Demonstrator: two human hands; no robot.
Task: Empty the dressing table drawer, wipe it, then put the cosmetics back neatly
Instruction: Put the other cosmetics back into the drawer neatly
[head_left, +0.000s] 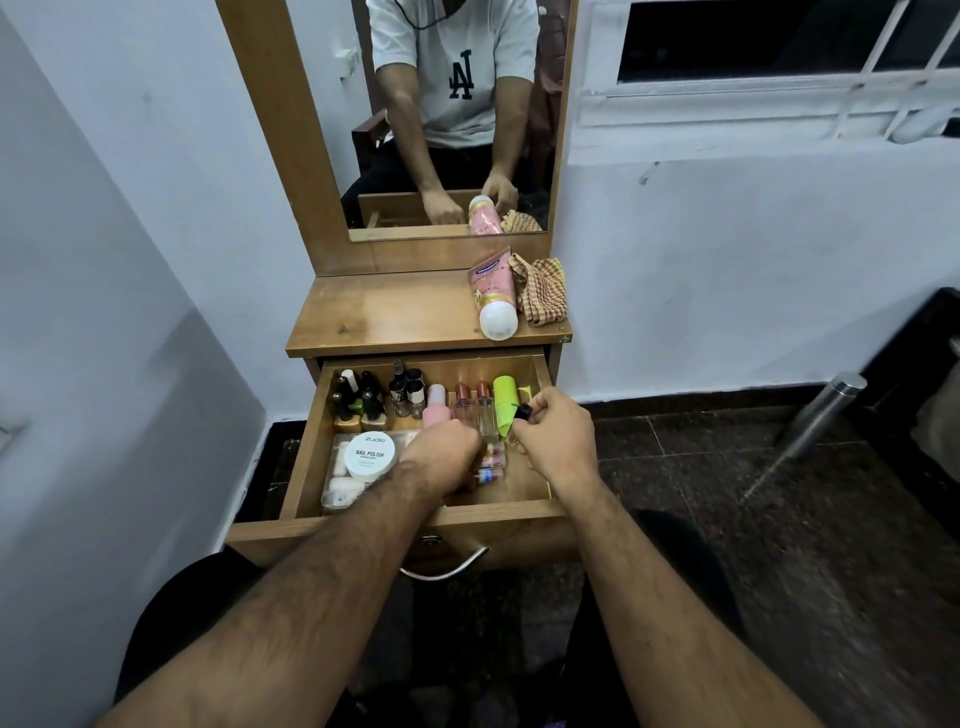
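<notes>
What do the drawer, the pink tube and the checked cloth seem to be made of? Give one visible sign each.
Drawer: wood or laminate, glossy, grain showing.
Pink tube: probably soft plastic, shiny, with a white cap.
Checked cloth: woven fabric, matte, crumpled in folds.

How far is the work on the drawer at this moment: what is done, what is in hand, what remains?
Most cosmetics already stand in rows in the open drawer, and the checked cloth lies aside on the tabletop, so wiping appears done. In hand: the right hand pinches a small black-capped item; the left hand reaches among the small bottles. Left: the pink tube on the tabletop, then closing the drawer.
</notes>
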